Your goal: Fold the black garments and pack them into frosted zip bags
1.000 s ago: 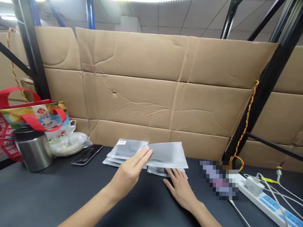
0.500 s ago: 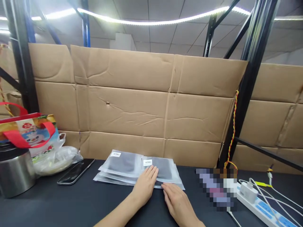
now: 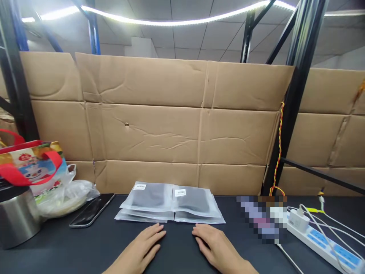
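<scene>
Two stacks of clear plastic bags with dark contents lie side by side on the black table. The left stack of bags [image 3: 151,199] and the right stack of bags [image 3: 195,201] each carry a white barcode label on top. In front of the left stack my left hand [image 3: 142,245] rests on the table, fingers apart and holding nothing. My right hand [image 3: 215,243] lies just in front of the right stack, fingers stretched out, with nothing in it. Neither hand touches the bags.
To the left are a smartphone [image 3: 91,210], a knotted plastic bag [image 3: 68,198], a steel container [image 3: 18,217] and a colourful carrier bag [image 3: 34,167]. On the right lies a power strip [image 3: 325,243] with white cables, beside a pixelated item [image 3: 259,220]. Cardboard [image 3: 159,133] stands behind.
My left hand has come off the right stack and moved back and left onto the table. My right hand stays near the right stack's front edge. The view has shifted slightly.
</scene>
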The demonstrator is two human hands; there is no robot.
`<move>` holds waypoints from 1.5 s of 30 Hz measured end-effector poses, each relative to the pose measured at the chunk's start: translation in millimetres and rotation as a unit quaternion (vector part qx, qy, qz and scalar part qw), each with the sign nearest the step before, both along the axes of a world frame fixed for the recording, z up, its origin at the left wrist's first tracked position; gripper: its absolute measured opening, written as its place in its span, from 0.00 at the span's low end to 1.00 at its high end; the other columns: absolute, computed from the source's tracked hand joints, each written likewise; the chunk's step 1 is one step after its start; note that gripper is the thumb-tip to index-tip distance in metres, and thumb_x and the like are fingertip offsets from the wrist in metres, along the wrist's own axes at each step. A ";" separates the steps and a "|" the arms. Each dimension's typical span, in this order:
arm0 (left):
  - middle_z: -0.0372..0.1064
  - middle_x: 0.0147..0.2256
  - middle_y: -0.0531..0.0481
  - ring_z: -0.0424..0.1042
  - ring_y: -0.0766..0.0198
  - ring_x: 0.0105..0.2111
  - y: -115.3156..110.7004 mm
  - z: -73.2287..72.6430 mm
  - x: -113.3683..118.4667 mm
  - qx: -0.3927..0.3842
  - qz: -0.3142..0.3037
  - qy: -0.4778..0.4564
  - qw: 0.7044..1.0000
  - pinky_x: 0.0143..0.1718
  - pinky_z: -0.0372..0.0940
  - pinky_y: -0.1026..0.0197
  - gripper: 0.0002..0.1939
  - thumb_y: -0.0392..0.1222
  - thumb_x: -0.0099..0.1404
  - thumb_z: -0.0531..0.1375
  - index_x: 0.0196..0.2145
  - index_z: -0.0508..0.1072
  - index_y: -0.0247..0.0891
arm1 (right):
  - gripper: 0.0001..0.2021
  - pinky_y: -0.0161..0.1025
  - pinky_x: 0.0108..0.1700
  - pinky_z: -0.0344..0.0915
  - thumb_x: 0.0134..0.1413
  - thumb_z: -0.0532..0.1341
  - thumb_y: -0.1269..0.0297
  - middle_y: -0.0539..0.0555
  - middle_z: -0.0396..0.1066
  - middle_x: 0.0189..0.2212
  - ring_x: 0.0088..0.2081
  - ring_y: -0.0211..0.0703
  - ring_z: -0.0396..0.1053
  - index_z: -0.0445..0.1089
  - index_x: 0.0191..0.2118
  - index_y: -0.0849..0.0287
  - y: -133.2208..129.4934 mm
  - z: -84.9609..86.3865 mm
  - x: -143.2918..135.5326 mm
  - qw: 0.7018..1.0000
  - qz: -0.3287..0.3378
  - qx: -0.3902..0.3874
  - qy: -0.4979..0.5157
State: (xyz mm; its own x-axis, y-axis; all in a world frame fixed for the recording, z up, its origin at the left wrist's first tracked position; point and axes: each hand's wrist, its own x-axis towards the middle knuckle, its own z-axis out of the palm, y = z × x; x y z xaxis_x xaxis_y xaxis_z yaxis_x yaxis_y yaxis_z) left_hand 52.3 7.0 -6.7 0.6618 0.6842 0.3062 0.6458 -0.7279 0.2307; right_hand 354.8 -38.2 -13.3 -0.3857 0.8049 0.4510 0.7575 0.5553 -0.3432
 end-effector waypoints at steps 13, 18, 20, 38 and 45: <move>0.57 0.61 0.56 0.58 0.55 0.60 8.2 -1.2 -1.5 -0.050 -0.014 -0.013 0.999 0.58 0.56 0.49 0.20 0.46 0.71 0.52 0.59 0.63 0.55 | 0.14 0.41 0.55 0.63 0.63 0.51 0.68 0.53 0.72 0.48 0.50 0.44 0.68 0.69 0.50 0.54 0.1 4.4 2.8 1.000 0.018 -0.017 0.007; 0.56 0.62 0.57 0.57 0.55 0.61 10.0 -0.4 -3.6 -0.076 -0.011 -0.003 0.997 0.58 0.56 0.48 0.20 0.48 0.71 0.51 0.59 0.62 0.57 | 0.14 0.41 0.52 0.65 0.63 0.50 0.69 0.53 0.72 0.47 0.48 0.45 0.69 0.69 0.49 0.54 1.8 5.0 3.1 1.000 0.021 -0.017 0.012; 0.56 0.62 0.57 0.56 0.55 0.61 9.7 0.3 -4.0 -0.089 -0.004 -0.001 0.996 0.59 0.56 0.48 0.20 0.49 0.71 0.51 0.60 0.61 0.57 | 0.14 0.42 0.52 0.65 0.63 0.50 0.69 0.53 0.72 0.47 0.48 0.45 0.69 0.69 0.49 0.54 2.5 5.2 3.1 1.000 0.023 -0.016 0.014; 0.56 0.62 0.57 0.55 0.55 0.61 15.3 -4.3 -4.8 -0.091 0.003 -0.006 0.996 0.59 0.54 0.49 0.21 0.51 0.70 0.52 0.59 0.62 0.57 | 0.14 0.38 0.52 0.65 0.63 0.50 0.70 0.52 0.72 0.46 0.48 0.42 0.69 0.68 0.50 0.54 -1.5 9.9 4.0 1.000 0.016 -0.014 0.005; 0.56 0.62 0.57 0.57 0.54 0.60 17.1 -10.1 -8.0 -0.077 -0.005 -0.020 0.997 0.58 0.56 0.50 0.21 0.49 0.70 0.53 0.60 0.62 0.57 | 0.14 0.39 0.52 0.65 0.63 0.51 0.70 0.52 0.72 0.47 0.48 0.43 0.69 0.68 0.50 0.53 -0.8 9.3 4.0 1.000 0.013 -0.012 0.002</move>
